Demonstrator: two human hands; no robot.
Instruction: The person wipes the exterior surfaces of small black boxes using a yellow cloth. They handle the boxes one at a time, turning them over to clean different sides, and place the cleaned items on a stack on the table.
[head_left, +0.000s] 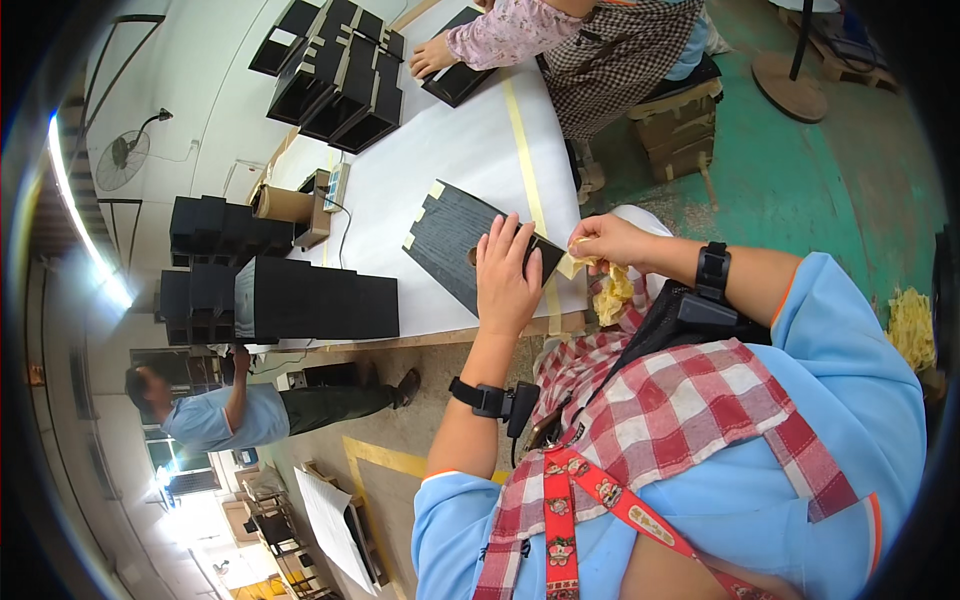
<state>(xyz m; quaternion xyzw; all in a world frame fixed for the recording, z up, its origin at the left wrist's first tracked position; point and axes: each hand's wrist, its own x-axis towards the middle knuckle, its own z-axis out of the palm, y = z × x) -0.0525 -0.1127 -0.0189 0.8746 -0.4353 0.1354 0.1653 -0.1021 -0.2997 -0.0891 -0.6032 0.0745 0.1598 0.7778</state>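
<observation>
My left hand (510, 274) lies flat on a black wood-grain box (457, 232) on the white-covered table, its fingers somewhat spread. Pale yellow masking tape pieces (435, 190) stick to the box's far edge. A round hole in its face shows partly beside my fingers. Between the fingertips of my right hand (611, 244) is pinched a crumpled wad of yellow masking tape (613, 294). From that wad a strip reaches the near corner of the box; whether it still sticks there I cannot tell.
Black boxes stand stacked at the table's far end (337, 75) and along its left side (322, 300). A power strip (337, 187) with a cable lies near a brown roll (281, 203). Opposite, a co-worker's hand (433, 57) rests by another black box (457, 82). Another person (225, 416) stands left.
</observation>
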